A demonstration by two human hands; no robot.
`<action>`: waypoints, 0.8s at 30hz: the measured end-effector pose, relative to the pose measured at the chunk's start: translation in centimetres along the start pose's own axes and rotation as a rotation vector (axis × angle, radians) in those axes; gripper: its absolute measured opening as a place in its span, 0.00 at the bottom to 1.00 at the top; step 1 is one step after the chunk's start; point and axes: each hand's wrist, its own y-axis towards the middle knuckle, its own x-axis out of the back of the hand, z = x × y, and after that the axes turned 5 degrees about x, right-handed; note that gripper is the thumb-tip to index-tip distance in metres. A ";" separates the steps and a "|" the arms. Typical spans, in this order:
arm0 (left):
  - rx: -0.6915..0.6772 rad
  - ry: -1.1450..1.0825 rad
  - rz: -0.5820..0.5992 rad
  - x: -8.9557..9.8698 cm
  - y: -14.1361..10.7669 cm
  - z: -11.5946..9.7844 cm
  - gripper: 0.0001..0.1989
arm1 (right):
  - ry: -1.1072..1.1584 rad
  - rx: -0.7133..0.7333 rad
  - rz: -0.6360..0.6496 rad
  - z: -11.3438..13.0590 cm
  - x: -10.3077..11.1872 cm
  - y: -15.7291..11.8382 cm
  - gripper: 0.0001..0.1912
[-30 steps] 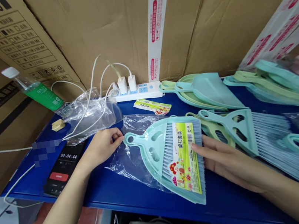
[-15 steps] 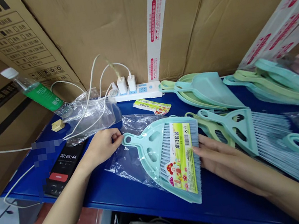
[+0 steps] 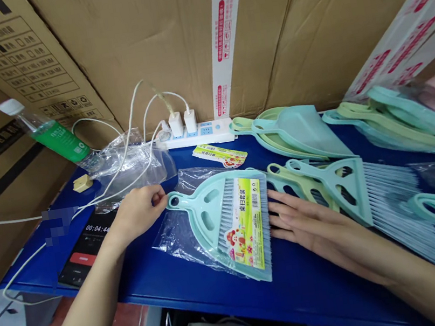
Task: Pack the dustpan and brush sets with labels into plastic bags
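Observation:
A light-blue dustpan and brush set (image 3: pixel 205 220), nested together, lies over a clear plastic bag (image 3: pixel 178 245) on the blue table. Across its bristles is a yellow-green paper label (image 3: pixel 247 224). My left hand (image 3: pixel 141 212) pinches the looped handle end between thumb and finger. At the bristle edge, my right hand (image 3: pixel 303 221) has its fingers stretched out flat, touching or very near the bristles and gripping nothing. Just beyond that hand lie a light-blue brush (image 3: pixel 347 182) and a green brush (image 3: pixel 306 185).
Stacked dustpans (image 3: pixel 298 129) lie at the back, with bagged sets (image 3: pixel 408 123) to the right. A loose label (image 3: pixel 220 154) rests before the power strip (image 3: pixel 197 136). Cables, a phone (image 3: pixel 85 248) and a green-labelled bottle (image 3: pixel 59 140) occupy the left. Cardboard boxes (image 3: pixel 149 37) stand behind.
The dustpan and brush set has shifted left, its wide end moving up slightly. My left hand moved a little left with it. My right hand's fingers have straightened and spread at the bristle edge.

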 end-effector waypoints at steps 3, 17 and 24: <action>0.030 0.032 -0.005 0.2 0.0 0.1 0.10 | 0.012 -0.002 -0.003 0.0 0.0 0.0 0.54; 0.131 0.231 -0.127 1.4 -0.3 0.7 0.09 | -0.214 0.145 0.122 0.6 -0.1 -0.7 0.33; 0.226 0.347 -0.135 1.8 -0.6 0.2 0.10 | -0.328 0.171 0.157 0.4 0.1 -0.7 0.33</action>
